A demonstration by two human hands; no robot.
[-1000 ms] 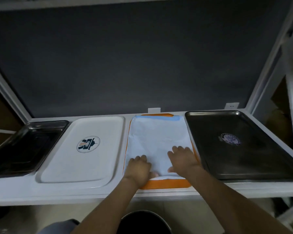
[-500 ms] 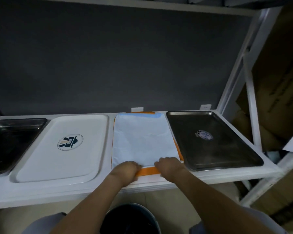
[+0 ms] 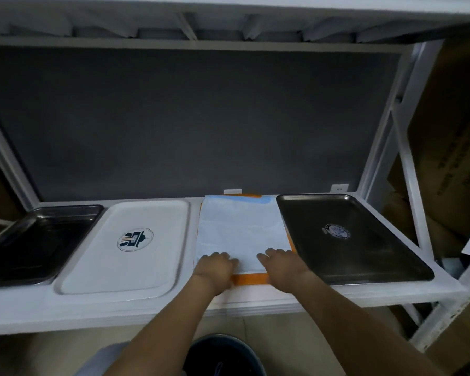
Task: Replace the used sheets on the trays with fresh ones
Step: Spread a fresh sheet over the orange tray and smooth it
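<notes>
Left hand (image 3: 215, 267) and right hand (image 3: 282, 265) lay flat, uncurled, pressing the near edge of the sheet (image 3: 242, 226) onto the orange tray (image 3: 251, 279) under them. Fresh or used: unclear. White tray (image 3: 92, 267) leftward, steel tray (image 3: 364, 256) rightward, and dark tray (image 3: 25, 245) far left were bare, probably still to line.

One wide-angle camera, worn on the head, looks forward and down from close by the near edge of the white shelf (image 3: 98, 313), facing the dark back panel (image 3: 187, 118), with the orange tray (image 3: 251, 279) centred.
</notes>
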